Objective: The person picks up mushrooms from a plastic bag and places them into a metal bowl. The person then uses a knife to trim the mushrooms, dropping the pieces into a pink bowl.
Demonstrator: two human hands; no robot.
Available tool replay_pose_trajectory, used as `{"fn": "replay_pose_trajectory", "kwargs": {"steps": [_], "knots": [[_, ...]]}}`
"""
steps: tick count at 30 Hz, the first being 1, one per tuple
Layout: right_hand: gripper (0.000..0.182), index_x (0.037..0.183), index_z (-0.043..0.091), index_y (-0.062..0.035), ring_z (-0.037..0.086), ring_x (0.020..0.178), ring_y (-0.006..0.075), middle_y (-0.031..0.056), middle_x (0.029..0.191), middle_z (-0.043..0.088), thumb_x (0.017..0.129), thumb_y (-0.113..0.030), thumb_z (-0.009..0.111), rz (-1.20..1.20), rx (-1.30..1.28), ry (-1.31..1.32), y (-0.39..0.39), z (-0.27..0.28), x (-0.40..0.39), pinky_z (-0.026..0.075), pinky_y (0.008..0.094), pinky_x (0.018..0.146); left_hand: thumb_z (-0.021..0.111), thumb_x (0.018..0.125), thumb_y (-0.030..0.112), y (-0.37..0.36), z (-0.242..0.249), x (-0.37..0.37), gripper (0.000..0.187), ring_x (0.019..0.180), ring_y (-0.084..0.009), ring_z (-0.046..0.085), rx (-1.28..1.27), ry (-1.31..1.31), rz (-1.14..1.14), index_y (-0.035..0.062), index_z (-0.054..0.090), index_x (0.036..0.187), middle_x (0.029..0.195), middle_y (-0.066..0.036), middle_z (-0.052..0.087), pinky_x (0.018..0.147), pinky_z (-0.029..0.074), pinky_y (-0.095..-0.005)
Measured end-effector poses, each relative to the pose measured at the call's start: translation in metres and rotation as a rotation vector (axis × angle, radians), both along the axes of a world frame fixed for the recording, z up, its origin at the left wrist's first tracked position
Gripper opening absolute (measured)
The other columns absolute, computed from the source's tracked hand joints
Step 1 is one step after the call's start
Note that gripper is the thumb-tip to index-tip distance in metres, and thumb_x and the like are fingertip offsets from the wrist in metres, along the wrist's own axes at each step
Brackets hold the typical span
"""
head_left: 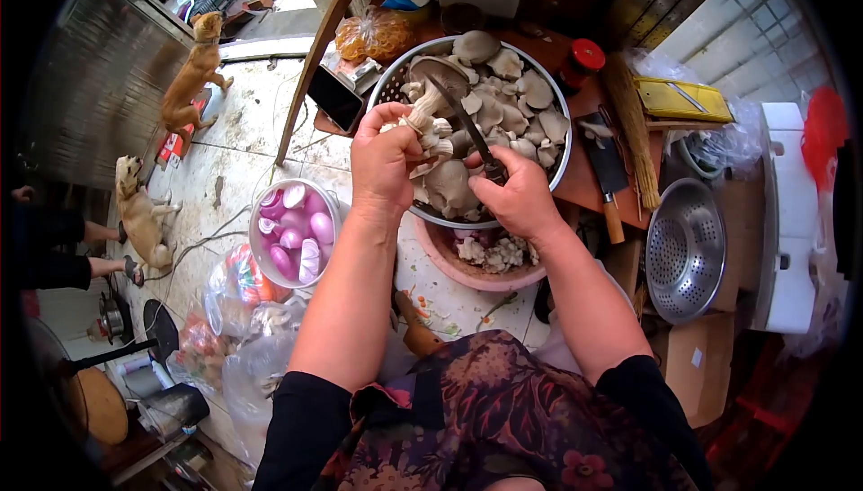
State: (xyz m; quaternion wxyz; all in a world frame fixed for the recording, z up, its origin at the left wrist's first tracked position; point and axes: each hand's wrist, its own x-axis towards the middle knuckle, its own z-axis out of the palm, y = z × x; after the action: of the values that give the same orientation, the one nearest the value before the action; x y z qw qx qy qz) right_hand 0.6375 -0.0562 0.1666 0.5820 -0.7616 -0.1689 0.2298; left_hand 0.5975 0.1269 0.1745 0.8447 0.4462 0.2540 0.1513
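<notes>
My left hand (387, 163) is closed around a cluster of oyster mushrooms (426, 120), its pale stems turned toward the right. In my right hand (517, 192) is a dark-bladed knife (463, 116), gripped by the handle, its blade slanting up to the left against the cluster. Both hands are over a metal colander (564, 151) heaped with grey oyster mushrooms (490, 111). Partly hidden below it, a pink basin (438, 253) holds pale mushroom trimmings (500, 254).
A white bucket (336, 214) of peeled purple onions (295, 226) and plastic bags (256, 356) are at left. A phone (336, 97) lies beside the colander; a cleaver (604, 163) and second colander (688, 248) are at right. Two dogs (191, 82) and a person's legs (103, 266) are far left.
</notes>
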Motion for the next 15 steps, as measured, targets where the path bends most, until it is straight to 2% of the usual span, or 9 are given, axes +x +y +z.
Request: {"fn": "replay_pose_trajectory", "kwargs": {"steps": [4,8,14,15], "knots": [[0.027,0.1,0.065,0.0015,0.058,0.074,0.0099,0.007,0.082,0.067,0.078,-0.014,0.064,0.037,-0.008,0.031,-0.002,0.006,-0.004,0.049,0.0266,0.07,0.044,0.064,-0.008,0.003,0.0,-0.001,0.046,0.07,-0.0231,0.062,0.057,-0.019,-0.043,0.0017,0.055,0.108,0.089,-0.011,0.061,0.059,0.057,-0.0374],[0.027,0.1,0.065,0.0015,0.058,0.073,0.0103,0.0076,0.081,0.067,0.077,-0.014,0.063,0.071,-0.018,-0.007,-0.007,0.006,-0.004,0.05,0.0272,0.07,0.043,0.062,-0.009,0.002,0.002,-0.001,0.049,0.07,-0.0233,0.062,-0.04,-0.029,-0.08,0.0001,0.057,0.108,0.09,-0.012,0.062,0.06,0.058,-0.0377],[0.029,0.102,0.064,0.0022,0.06,0.072,0.0118,0.0092,0.08,0.067,0.078,-0.013,0.061,0.109,-0.066,0.176,-0.016,0.005,0.002,0.05,0.0276,0.07,0.044,0.061,-0.01,-0.01,-0.004,-0.001,0.048,0.072,-0.0247,0.064,-0.076,-0.047,-0.232,-0.0011,0.058,0.106,0.089,-0.014,0.063,0.059,0.057,-0.0361],[0.025,0.103,0.064,0.0001,0.056,0.068,0.0086,0.0044,0.078,0.065,0.08,-0.01,0.061,0.109,-0.083,0.185,-0.016,0.005,0.002,0.046,0.0248,0.063,0.044,0.061,-0.011,-0.015,-0.004,-0.001,0.047,0.072,-0.0252,0.064,-0.063,-0.032,-0.27,-0.0013,0.058,0.105,0.089,-0.014,0.063,0.059,0.056,-0.0352]]}}
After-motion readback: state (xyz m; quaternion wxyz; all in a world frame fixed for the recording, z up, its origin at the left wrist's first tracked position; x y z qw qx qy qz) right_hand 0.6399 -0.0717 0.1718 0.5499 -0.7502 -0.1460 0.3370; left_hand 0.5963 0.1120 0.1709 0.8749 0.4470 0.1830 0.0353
